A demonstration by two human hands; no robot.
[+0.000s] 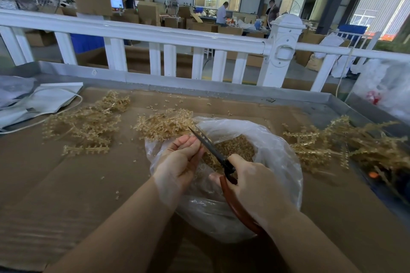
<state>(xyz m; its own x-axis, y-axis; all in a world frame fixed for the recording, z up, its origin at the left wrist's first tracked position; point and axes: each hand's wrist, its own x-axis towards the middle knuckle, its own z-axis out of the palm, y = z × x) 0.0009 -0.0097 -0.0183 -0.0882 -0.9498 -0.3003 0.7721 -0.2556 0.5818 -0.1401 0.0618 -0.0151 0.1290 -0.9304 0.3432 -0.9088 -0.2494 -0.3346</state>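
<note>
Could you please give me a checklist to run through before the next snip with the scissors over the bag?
1. Right hand grips the scissors by the handle: ok.
2. Left hand clear of the blades: not ok, its curled fingers sit right against the blade.
3. A piece held in the left hand, ready to cut: cannot tell, the fingers hide it.
4. Bag open beneath the blades to catch cuttings: ok.
5. More sprues lying beside the bag: ok.
</note>
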